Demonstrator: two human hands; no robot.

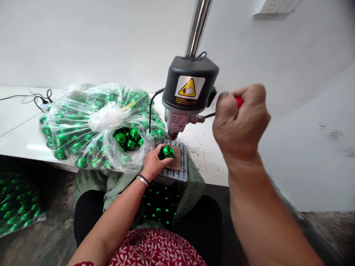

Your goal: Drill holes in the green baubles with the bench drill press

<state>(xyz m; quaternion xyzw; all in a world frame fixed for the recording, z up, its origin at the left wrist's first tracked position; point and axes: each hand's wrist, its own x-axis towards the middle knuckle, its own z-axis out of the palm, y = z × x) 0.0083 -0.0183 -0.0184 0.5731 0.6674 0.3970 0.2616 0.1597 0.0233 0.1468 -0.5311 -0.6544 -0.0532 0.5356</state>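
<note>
My left hand [155, 160] is closed round a shiny green ball [168, 152], thumb and fingers at its sides. The ball rests on a brown board [176, 161] on the base [184, 171] of a small drill press [191, 85]. Right above the ball is the drill bit [171, 142], its tip at or very near the top; I cannot tell how deep it is. Out to the right, my right hand [241, 120] is wrapped in a fist round the red-knobbed lever [239, 102] of the press.
A large clear plastic bag [108, 116] of green balls lies left of the press, torn open at its front. Dark shavings are scattered on the white table [215, 162]. More green balls sit below, between my knees, and in another bag [19, 199] on the floor. A black cable [150, 111] hangs beside the press.
</note>
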